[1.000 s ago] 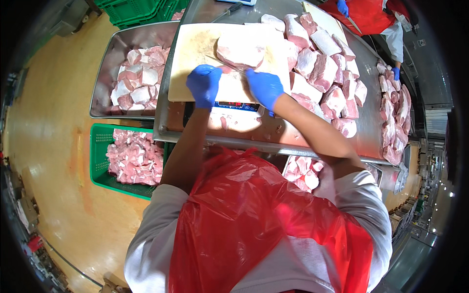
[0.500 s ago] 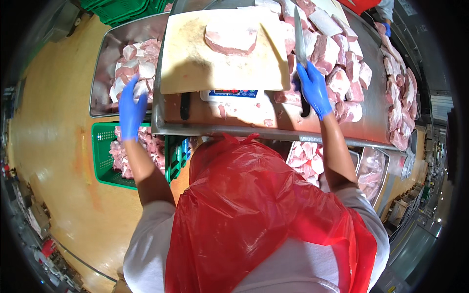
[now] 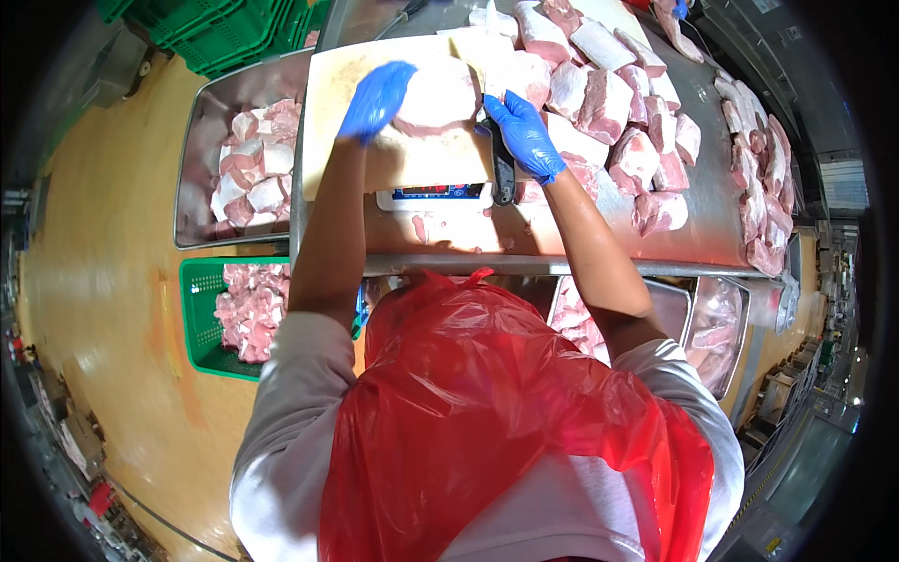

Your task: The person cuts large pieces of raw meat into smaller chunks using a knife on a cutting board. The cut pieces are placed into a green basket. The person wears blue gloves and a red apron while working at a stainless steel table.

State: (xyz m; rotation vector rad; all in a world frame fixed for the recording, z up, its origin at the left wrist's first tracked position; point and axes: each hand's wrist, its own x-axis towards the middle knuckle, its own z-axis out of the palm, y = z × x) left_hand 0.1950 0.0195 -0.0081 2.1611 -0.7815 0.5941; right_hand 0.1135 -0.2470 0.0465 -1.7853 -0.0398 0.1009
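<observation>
My left hand (image 3: 377,101), in a blue glove and smeared by motion, is at the left side of a thick slab of pale pink meat (image 3: 440,98) on a cream cutting board (image 3: 328,80); its grip is unclear. At the board's right edge my right hand (image 3: 524,136), also gloved, is closed on a knife (image 3: 492,47), its pale blade pointing away from me, hard to make out in glare. A black handle shows below the fingers. A scale with a lit display (image 3: 431,195) sits under the board's front. Cut meat blocks (image 3: 599,108) are heaped beside the board.
Left stand a steel bin (image 3: 253,173) and a green crate (image 3: 248,314) of meat, with stacked green crates (image 3: 215,33) behind. Meat strips (image 3: 763,187) lie at the steel table's right. A co-worker's gloved hand (image 3: 681,9) shows top right. More bins (image 3: 712,328) sit below the table.
Half a second ago my left hand was out by the steel bin; it has risen to the slab. My right hand has moved left and up with the knife to the board's edge.
</observation>
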